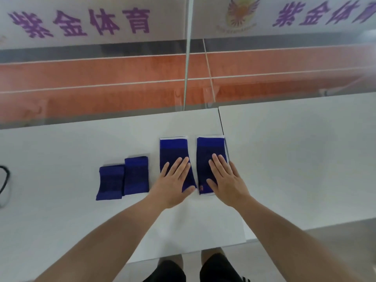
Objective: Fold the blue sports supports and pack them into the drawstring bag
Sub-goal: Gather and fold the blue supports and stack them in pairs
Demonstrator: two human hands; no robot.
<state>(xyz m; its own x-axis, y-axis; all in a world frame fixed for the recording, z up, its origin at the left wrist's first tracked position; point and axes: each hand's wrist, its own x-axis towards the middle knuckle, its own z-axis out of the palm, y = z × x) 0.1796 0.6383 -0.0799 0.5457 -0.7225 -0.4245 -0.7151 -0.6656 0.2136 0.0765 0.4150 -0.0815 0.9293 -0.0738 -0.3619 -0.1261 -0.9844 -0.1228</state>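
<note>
While both palms lie flat with fingers straight, the left hand presses on one long blue support and the right hand on a second long support, just beside the first on the white counter. Just left of the left hand lies a short blue support, touching a lower short support beyond it. Well left, a black cord shows.

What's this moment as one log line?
left hand: pressing left long support | right hand: pressing right long support | two shorter supports: beside, untouched
</note>
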